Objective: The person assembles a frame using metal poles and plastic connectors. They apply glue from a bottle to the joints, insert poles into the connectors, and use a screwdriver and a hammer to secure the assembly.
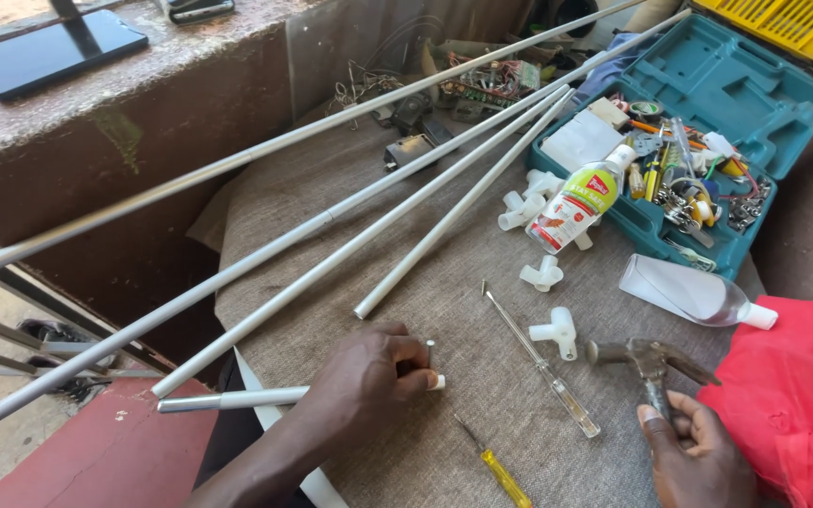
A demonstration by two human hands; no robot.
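Head view: your left hand has its grip clamped on a short metal tube with a white fitting, at 6 o'clock on the worktop. Your right hand grips a claw hammer at 4 o'clock.

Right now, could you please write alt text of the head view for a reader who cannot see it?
A left hand grips a short metal tube with a white fitting on a cloth-covered table, while the right hand holds a claw hammer. Long tubes, screwdrivers and an open teal toolbox lie around.
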